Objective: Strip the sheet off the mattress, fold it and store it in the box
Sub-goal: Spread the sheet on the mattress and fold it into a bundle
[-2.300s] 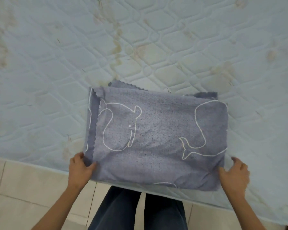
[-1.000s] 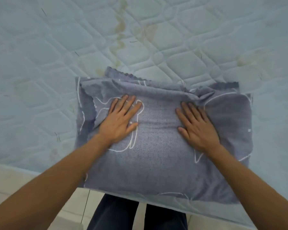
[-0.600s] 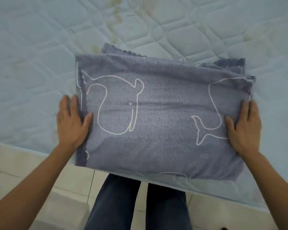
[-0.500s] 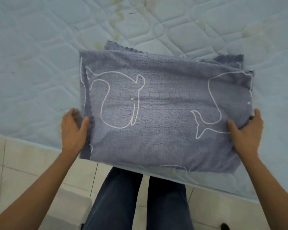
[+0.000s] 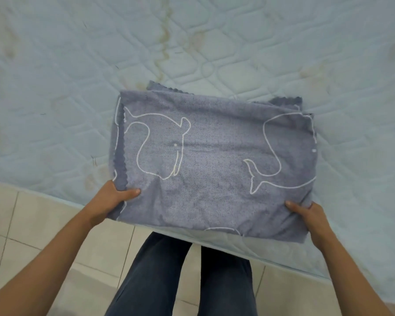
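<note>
The folded sheet (image 5: 214, 160) lies at the 6 o'clock edge of the mattress (image 5: 55, 87), the left hand (image 5: 114, 199) and the right hand (image 5: 308, 215) gripping its 7 and 5 o'clock corners; it looks soft and light and will probably sag unless supported underneath.

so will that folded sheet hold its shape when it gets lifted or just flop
Probably flops: the folded sheet is soft cloth, so its middle would likely sag between the left hand and right hand gripping its near corners. Its layers may slip apart, since uneven edges poke out at the far side.
</note>
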